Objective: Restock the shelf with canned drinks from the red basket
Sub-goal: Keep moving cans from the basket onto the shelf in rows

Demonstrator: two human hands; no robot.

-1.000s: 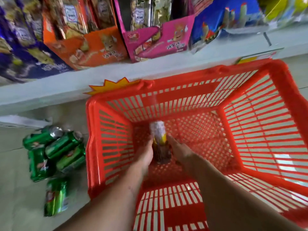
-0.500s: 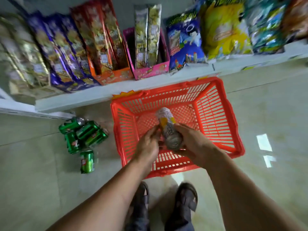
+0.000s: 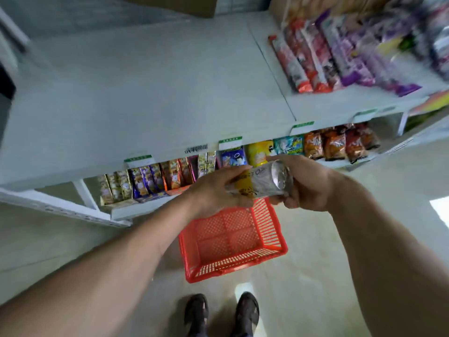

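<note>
A silver and yellow drink can [image 3: 262, 182] lies sideways in the air in front of me, its shiny end facing the camera. My left hand [image 3: 216, 190] grips its far half, and my right hand [image 3: 306, 183] grips the near end. Far below on the floor sits the red basket [image 3: 233, 261], which looks empty. A broad white shelf [image 3: 145, 93] spreads out bare just behind the can, at about hand height.
Snack packets [image 3: 323, 57] lie on the right part of the white shelf. A lower shelf holds rows of snack bags and boxes [image 3: 170, 177]. My two feet [image 3: 221, 314] stand on the pale tiled floor right before the basket.
Both hands lifted the can out of the basket and up to the height of the upper shelf. My view rose with them, so the basket now looks small and the green cans are gone from sight.
</note>
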